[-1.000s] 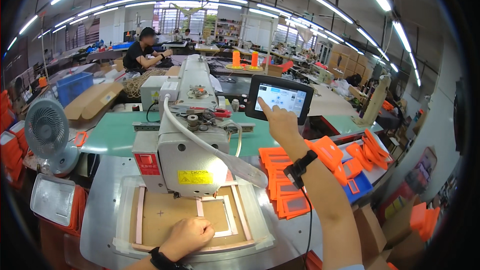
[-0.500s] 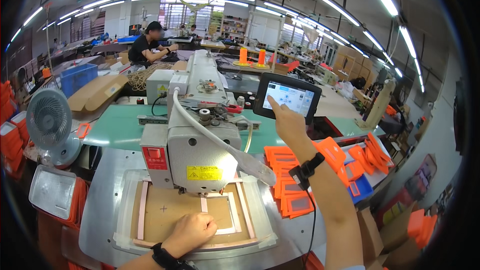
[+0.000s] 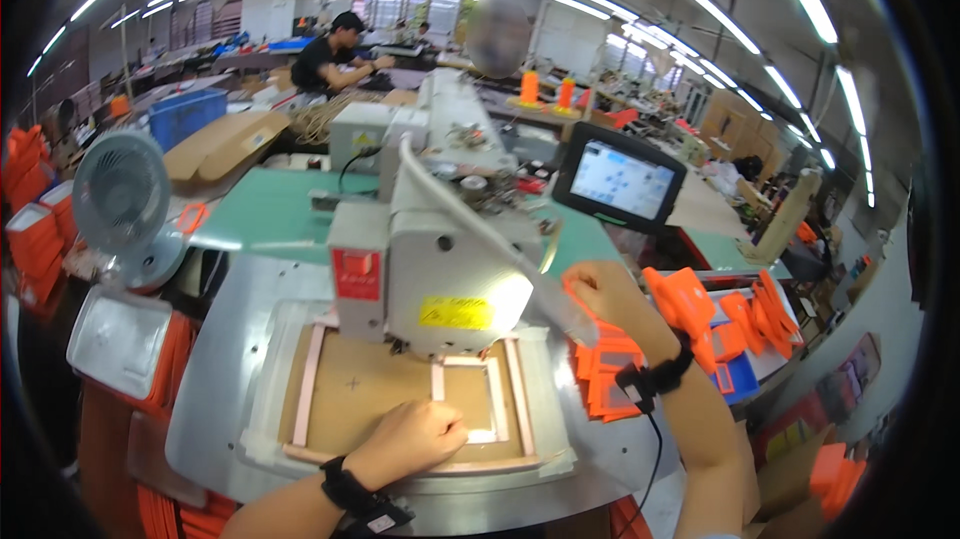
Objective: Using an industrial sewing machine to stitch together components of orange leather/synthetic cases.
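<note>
My left hand (image 3: 422, 436) is closed in a fist on the brown template board (image 3: 375, 379), beside a small white-edged rectangular frame (image 3: 490, 394). Whatever its fingers may hold is hidden. Above the board hangs the grey head of an industrial sewing machine (image 3: 455, 274), its lamp lit. To the right, my right hand (image 3: 606, 291) has its fingers closed at the upper edge of the stacked orange panels (image 3: 610, 359), seemingly pinching one; blur hides the exact contact. Beyond that hand, the touchscreen panel (image 3: 620, 179) is lit.
A fan (image 3: 125, 194) and a stack of orange-rimmed trays (image 3: 120, 339) stand at left. More orange parts (image 3: 690, 309) lie at right by a blue tray (image 3: 738, 375). A cable hangs from my right wrist strap. Another person (image 3: 335, 59) sits at the far left.
My right hand has left the touchscreen and come down to the orange panels, its pointing finger now curled in. My left fist stays on the board. The whole view has shifted.
</note>
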Tool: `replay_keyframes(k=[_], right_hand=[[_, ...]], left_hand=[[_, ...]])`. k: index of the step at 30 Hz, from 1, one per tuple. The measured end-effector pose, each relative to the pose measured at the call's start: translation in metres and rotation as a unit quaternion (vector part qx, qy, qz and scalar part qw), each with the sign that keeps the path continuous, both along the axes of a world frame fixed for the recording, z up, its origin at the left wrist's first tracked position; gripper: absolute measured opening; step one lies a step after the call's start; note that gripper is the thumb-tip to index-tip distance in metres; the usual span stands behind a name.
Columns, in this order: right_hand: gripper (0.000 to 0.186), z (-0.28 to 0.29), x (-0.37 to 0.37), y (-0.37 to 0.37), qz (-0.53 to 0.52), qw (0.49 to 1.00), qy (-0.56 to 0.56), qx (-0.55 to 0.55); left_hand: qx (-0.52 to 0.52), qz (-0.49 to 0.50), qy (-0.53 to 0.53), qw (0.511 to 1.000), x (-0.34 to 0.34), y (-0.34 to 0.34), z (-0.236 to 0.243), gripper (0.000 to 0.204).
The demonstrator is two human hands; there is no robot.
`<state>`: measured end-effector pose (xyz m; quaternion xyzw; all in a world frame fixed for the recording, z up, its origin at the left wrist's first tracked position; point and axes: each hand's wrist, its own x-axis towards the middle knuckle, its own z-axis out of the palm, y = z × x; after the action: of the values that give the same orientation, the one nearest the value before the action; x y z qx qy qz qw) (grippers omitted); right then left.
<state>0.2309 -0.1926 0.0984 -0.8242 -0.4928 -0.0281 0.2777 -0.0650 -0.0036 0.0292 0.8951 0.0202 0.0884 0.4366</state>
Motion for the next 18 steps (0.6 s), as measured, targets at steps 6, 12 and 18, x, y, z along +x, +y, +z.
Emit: replay_keyframes(k=[6, 12, 18], right_hand=[[0.023, -0.050, -0.069, 0.050, 0.111, 0.949, 0.289, -0.057], [0.028, -0.054, -0.108, 0.089, 0.145, 0.938, 0.314, 0.024], [0.023, -0.073, -0.104, 0.085, 0.146, 0.950, 0.274, 0.031]], left_hand=[[-0.064, -0.065, -0.049, 0.995, 0.010, 0.004, -0.004, 0.023], [-0.074, -0.119, -0.076, 0.987, 0.005, 0.016, -0.001, 0.020], [-0.042, -0.098, -0.075, 0.991, 0.004, 0.004, -0.004, 0.021]])
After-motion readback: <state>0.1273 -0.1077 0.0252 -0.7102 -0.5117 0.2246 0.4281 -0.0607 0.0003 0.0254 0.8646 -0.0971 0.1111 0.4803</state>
